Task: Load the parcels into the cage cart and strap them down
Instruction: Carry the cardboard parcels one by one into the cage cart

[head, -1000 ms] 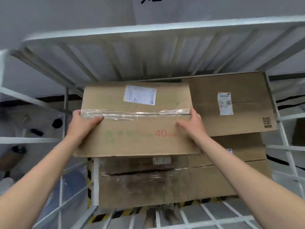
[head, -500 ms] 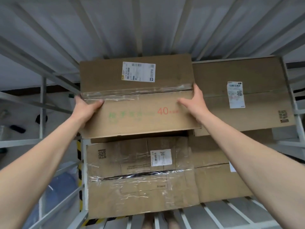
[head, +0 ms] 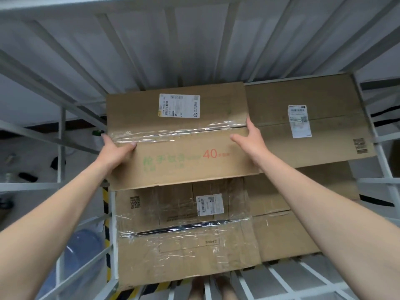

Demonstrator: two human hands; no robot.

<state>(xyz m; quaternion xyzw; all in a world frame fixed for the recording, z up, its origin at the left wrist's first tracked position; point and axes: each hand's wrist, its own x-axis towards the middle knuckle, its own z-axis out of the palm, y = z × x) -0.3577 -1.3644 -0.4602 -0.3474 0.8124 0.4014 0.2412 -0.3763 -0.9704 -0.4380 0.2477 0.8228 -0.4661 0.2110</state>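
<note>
Parcel printed with a red "40" (head: pixel 186 169) sits in the upper left of the cage cart (head: pixel 62 148), straight ahead of the person and on top of a larger taped carton (head: pixel 184 245). Whether its full weight is already down on that carton I cannot tell.

Starting at the left, the cart's side bars stand just beside the parcel's left end. The left hand (head: pixel 116 148) clamps that end, thumb lying over the clear tape (head: pixel 173 134) on the lid, fingers hidden round the side. The parcel's long axis runs left to right across the person, so each hand has one short end and neither is clearly nearer than the other. The right hand (head: pixel 249 141) holds the opposite end, thumb on the lid, fingers dipping into the seam where this parcel meets the neighbouring carton (head: pixel 324 126), which looks level with it.

That seam is what matters next, I'd say: the two cartons are touching or nearly so, and the right fingers must slide out before the parcel can be pushed flush. No strap is in sight.
</note>
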